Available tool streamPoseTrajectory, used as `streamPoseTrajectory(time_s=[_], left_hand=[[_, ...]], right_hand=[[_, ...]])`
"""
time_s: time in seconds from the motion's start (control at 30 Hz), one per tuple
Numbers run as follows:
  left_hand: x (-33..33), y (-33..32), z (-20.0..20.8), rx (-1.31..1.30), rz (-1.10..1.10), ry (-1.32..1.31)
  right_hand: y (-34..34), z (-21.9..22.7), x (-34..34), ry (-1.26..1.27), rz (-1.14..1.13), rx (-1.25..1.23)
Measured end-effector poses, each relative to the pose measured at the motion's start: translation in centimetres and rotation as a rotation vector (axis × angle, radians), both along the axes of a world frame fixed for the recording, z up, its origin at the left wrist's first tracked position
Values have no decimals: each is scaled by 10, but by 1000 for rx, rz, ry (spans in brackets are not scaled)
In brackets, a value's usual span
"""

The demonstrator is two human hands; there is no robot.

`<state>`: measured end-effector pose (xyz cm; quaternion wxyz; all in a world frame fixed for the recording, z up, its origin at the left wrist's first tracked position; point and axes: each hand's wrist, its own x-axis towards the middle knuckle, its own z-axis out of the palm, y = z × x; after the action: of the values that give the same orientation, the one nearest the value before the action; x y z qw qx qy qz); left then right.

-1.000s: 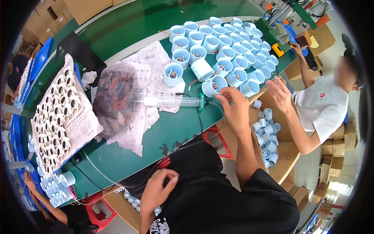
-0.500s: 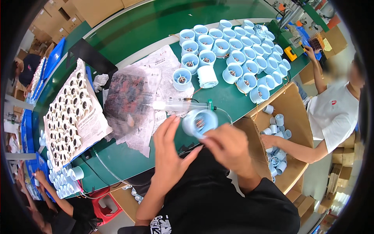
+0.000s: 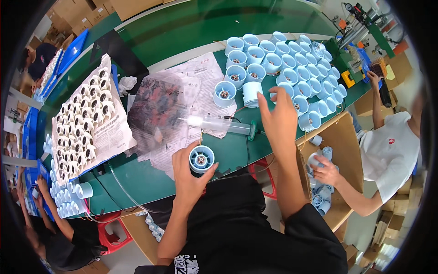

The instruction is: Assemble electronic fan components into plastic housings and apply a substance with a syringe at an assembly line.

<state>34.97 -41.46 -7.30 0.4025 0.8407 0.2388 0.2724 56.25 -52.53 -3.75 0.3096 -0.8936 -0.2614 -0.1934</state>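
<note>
A light blue round plastic housing with spokes and a small motor-like core sits in my left hand, fingers and thumb wrapped round its sides, its spoked end facing up. My right hand reaches over the table with thumb and fingers apart and nothing between them. The thumb is close to a housing lying on its side; whether it touches cannot be made out. Between the hands and the newspaper lies a large clear syringe with a green end cap and a tube.
Several rows of blue housings stand at the far right. White fan wheels cover a paper-lined tray at left. Stained newspaper lies mid-table. At right, a co-worker's hand reaches into a cardboard box of housings.
My right hand has let go of the housing and moved right and away, toward the standing rows. My left hand now holds the housing alone, lower and further left.
</note>
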Motion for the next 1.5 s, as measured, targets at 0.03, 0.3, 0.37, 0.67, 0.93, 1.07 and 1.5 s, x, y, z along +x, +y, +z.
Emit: streamPoseTrajectory(time_s=[0.03,0.3,0.37,0.67,0.93,1.07,1.5], left_hand=[[-1,0,0,-11,9,4],[-5,2,0,13,66,-29],[0,6,8,-58,97,-118],[145,87,35,-200,74,-359],[190,137,-14,-250,-139,-122],[108,89,47,-104,-198,-155],[39,55,50,-344,-197,-65]], right_hand=[[8,-1,3,55,-31,-35],[16,-5,0,361,46,29],[6,2,-8,547,109,267],[-20,-8,-24,543,335,1089],[-29,-19,-30,347,528,960],[-21,-25,-43,226,494,811],[7,-41,-120,1176,586,925]])
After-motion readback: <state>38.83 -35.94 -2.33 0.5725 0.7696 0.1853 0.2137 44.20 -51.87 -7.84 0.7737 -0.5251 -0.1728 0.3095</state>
